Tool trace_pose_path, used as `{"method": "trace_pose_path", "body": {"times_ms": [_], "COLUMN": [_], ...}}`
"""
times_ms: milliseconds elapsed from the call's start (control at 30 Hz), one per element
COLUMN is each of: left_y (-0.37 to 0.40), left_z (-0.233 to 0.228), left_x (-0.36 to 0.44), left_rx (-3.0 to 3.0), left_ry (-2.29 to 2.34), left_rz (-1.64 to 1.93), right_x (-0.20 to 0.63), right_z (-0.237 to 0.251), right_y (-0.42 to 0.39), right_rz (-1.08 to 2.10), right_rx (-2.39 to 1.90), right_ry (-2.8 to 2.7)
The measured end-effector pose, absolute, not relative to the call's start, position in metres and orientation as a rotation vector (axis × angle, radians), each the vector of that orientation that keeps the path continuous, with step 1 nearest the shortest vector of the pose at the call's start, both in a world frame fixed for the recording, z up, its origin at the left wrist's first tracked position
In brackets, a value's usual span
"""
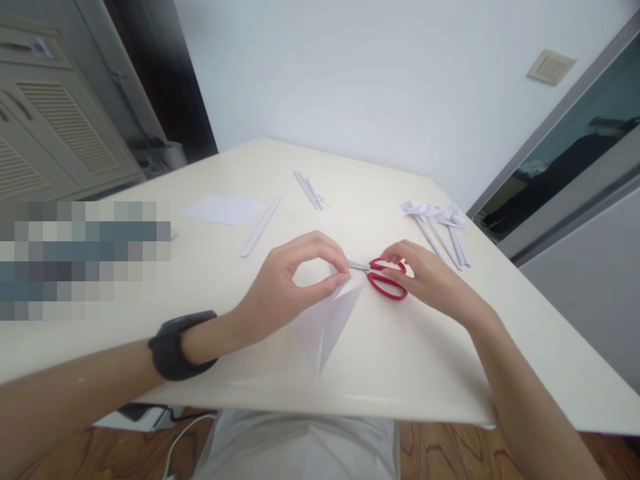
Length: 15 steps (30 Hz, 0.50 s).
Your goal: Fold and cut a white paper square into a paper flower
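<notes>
My left hand (295,280), with a dark band on its wrist, pinches the upper end of a folded piece of white paper (327,327) between thumb and fingertips. The paper hangs toward the table's front edge and narrows to a point. Closed on a handle loop of the red-handled scissors (387,285) is my right hand (417,270). The blades point left and reach the pinched end of the paper. Their tips are hidden behind my left fingers, so whether they touch or cut the paper cannot be made out.
On the white table (345,393) lie a flat paper sheet (223,209), a long paper strip (261,227) and several thin paper rolls (307,189). A folded paper piece with rolled legs (437,227) lies at the right. A blurred-out patch (75,260) covers the left side.
</notes>
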<state>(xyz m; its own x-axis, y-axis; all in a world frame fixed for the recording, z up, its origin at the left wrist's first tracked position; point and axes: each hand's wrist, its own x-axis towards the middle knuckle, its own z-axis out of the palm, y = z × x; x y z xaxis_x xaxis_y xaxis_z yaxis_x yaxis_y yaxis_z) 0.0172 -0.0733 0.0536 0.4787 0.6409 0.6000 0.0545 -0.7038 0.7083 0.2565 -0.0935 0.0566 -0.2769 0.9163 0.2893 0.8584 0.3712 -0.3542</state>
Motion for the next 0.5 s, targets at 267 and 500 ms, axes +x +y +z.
{"method": "trace_pose_path", "body": {"times_ms": [267, 500], "left_y": [-0.073, -0.073], "left_z": [0.057, 0.055], "left_x": [0.017, 0.016], "left_rx": [2.055, 2.017], "left_ry": [0.536, 0.491], "left_rz": [1.264, 1.314], "right_x": [0.269, 0.254], "right_z": [0.031, 0.04], "right_y": [-0.078, -0.081], "right_rz": [0.154, 0.432], "right_rx": [-1.917, -1.856], "right_ry": [-2.238, -1.974]}}
